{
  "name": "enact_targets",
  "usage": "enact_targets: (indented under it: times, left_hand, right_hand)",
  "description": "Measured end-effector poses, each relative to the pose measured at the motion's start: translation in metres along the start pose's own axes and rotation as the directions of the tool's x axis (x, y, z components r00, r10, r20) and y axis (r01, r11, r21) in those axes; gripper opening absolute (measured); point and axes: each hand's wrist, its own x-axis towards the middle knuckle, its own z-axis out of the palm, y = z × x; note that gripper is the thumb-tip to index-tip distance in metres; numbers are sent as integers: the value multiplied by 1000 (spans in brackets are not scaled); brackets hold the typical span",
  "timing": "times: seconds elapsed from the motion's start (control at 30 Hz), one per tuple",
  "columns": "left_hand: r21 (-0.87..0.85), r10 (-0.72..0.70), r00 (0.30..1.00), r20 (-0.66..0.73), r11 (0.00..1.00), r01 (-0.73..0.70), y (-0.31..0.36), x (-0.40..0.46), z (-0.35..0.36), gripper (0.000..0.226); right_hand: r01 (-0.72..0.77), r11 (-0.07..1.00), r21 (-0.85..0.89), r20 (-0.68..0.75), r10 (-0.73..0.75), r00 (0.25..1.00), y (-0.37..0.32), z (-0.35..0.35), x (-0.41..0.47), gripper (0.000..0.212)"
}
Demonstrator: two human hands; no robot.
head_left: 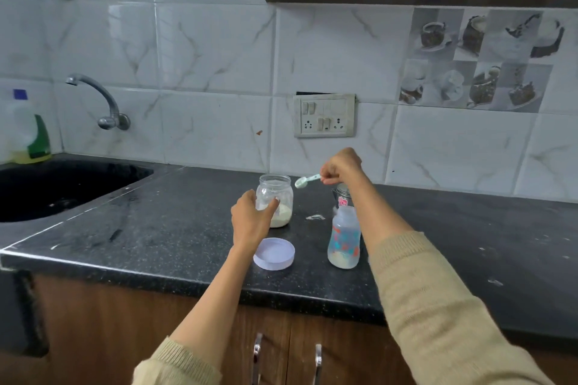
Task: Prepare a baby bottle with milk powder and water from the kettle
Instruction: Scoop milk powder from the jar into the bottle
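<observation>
Sleeves: two beige knit sleeves (438, 306) reach in from 6 o'clock, nearest the camera, above wooden cabinet doors (312, 337).
Right grip: right hand (342, 167) has its fingers pinched together on the handle of a pale green spoon (308, 181), bowl pointing toward 9 o'clock, held in the air just beside the jar's mouth.
Left grip: left hand (250, 217) is wrapped on the glass powder jar (275, 200), thumb and fingers closed against its side, steadying it on the counter.
Jar: open, upright, milk powder sitting low in the bottom; its white lid (274, 253) lies at 6 o'clock of it, inside up.
Bottle: baby bottle (344, 241) stands uncapped at 4 o'clock of the jar, a little pale powder in its base.
Kettle: steel vessel (342, 194), partly hidden by the right forearm, at 12 o'clock of the bottle.
Spill: small white smear (315, 217) on the black countertop (156, 228) between jar and bottle.
Doing it well: I judge a scoop is in hand; keep the jar pinned, tilt it toward the spoon since powder is low, carry the spoon level, and tip it squarely over the bottle's narrow mouth to avoid more spill.
</observation>
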Motion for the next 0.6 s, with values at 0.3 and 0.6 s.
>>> enact_targets:
  times: [0.3,0.6]
  left_hand:
    - [16,-63,996,55,998,63,-34,22,8,38]
    - [3,-83,994,66,997,83,-42,25,14,50]
  right_hand:
    - [131,859,-494,-201,-260,945,15,61,10,30]
    - [140,737,-661,-119,-287,950,44,82,15,29]
